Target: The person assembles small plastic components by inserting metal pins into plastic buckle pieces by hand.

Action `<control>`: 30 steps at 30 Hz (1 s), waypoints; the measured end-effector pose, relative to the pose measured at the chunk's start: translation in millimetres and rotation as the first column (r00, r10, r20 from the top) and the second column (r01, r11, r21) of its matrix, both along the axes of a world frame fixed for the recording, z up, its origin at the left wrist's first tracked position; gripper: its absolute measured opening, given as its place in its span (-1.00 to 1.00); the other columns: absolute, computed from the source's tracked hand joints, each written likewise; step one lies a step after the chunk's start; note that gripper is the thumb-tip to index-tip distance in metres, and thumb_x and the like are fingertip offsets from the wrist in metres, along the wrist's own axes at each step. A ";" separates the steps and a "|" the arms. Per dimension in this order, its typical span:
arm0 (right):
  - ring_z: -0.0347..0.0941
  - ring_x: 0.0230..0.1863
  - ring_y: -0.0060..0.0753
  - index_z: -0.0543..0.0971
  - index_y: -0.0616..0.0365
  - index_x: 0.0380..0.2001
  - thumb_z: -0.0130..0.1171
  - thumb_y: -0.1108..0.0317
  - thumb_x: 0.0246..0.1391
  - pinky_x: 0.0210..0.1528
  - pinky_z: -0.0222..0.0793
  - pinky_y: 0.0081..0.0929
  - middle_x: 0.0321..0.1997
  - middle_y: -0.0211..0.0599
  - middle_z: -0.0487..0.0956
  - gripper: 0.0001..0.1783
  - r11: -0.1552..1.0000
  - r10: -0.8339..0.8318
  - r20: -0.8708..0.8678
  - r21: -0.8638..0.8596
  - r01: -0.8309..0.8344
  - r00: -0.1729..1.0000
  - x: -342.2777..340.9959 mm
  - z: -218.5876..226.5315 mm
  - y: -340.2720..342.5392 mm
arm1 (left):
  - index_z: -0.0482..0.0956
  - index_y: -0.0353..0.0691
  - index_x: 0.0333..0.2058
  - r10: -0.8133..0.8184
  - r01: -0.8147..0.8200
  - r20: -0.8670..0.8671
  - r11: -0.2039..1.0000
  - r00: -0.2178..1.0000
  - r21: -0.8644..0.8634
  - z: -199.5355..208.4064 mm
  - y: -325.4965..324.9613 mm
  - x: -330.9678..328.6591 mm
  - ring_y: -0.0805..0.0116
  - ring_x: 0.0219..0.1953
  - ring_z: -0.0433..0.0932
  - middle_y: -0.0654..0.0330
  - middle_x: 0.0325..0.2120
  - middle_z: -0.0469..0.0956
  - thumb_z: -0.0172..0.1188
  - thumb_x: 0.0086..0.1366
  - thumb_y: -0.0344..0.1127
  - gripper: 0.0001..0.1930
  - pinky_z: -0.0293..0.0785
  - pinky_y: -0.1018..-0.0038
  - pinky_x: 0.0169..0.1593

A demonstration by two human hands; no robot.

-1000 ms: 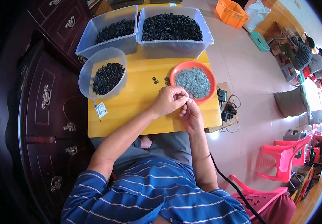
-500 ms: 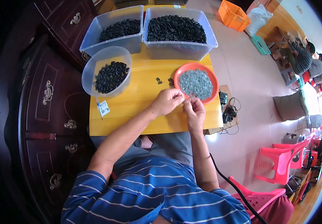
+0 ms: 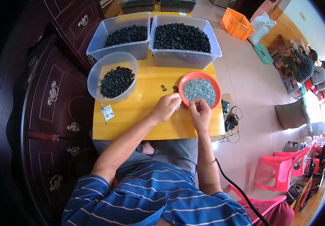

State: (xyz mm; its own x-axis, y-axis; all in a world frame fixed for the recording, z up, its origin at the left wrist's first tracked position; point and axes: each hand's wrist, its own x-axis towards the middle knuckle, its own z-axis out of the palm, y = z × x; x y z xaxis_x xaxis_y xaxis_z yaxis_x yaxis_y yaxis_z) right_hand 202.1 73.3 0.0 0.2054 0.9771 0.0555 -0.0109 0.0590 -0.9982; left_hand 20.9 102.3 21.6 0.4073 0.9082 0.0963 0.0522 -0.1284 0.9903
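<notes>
My left hand (image 3: 166,108) is closed, its thumb and fingertips pinched together over the table's near part. Anything in that pinch is too small to make out. A short gap away, my right hand (image 3: 201,113) is also pinched, at the near rim of a round orange-red bowl (image 3: 218,87). What its fingers hold, if anything, is hidden. Small clear, silvery pieces (image 3: 199,89) fill the bowl. Beside its left rim lie a few small dark pieces (image 3: 164,87). A round translucent tub (image 3: 94,77), left of my hands, contains black ring-like pieces (image 3: 117,82).
Two clear bins (image 3: 97,42) (image 3: 185,59) of black pieces stand along the far side of the yellow table (image 3: 147,128). A tagged label (image 3: 108,112) lies near the tub. Dark drawers (image 3: 43,98) flank the left; cables (image 3: 233,122) and pink chairs (image 3: 283,165) are right.
My hands have drawn apart from nearly touching fingertips. My right hand now sits slightly right, against the bowl's near rim. The whole view has shifted a little, with the table lower in it.
</notes>
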 end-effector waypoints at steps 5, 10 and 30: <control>0.65 -0.40 -0.20 0.65 0.16 -0.32 0.33 0.38 0.06 -0.31 0.51 -0.35 -0.43 -0.11 0.65 -0.87 0.980 -0.174 0.723 0.195 0.044 0.669 20.2 19.8 15.8 | 0.39 -0.18 -0.44 0.049 -0.023 0.123 0.980 0.991 -0.198 1.0 -12.9 -22.4 0.62 -0.58 0.29 0.36 -0.57 0.41 0.02 0.49 -0.25 -0.73 0.26 0.58 -0.48; 0.64 -0.39 -0.28 0.66 0.17 -0.28 0.36 0.35 0.09 -0.29 0.51 -0.41 -0.42 -0.14 0.66 -0.84 0.971 -0.214 0.739 0.234 0.054 0.639 20.2 21.0 17.5 | 0.47 -0.19 -0.31 0.104 -0.058 0.164 0.963 0.981 -0.265 -3.6 -24.4 -38.3 0.69 -0.59 0.28 0.35 -0.51 0.47 0.08 0.49 -0.24 -0.81 0.20 0.68 -0.52; 0.33 -0.52 -0.69 0.53 0.10 -0.14 0.00 0.16 0.45 -0.41 0.32 -0.66 -0.51 -0.57 0.44 -0.75 0.955 0.221 -0.407 -0.092 -0.281 0.886 -40.0 -15.7 -24.7 | 0.54 -0.33 -0.30 0.237 -0.249 0.122 0.964 0.964 0.089 -13.5 -32.9 -12.1 0.66 -0.43 0.47 0.35 -0.49 0.55 0.17 0.42 -0.42 -0.90 0.44 0.60 -0.34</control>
State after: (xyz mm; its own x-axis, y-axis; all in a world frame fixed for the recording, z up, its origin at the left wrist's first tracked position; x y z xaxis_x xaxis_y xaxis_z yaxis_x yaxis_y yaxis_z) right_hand 162.1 48.6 -15.7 -0.0718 0.9898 -0.1230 -0.3942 -0.1414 -0.9081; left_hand 8.8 69.3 8.1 0.1573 0.9614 0.2258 -0.0136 -0.2265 0.9739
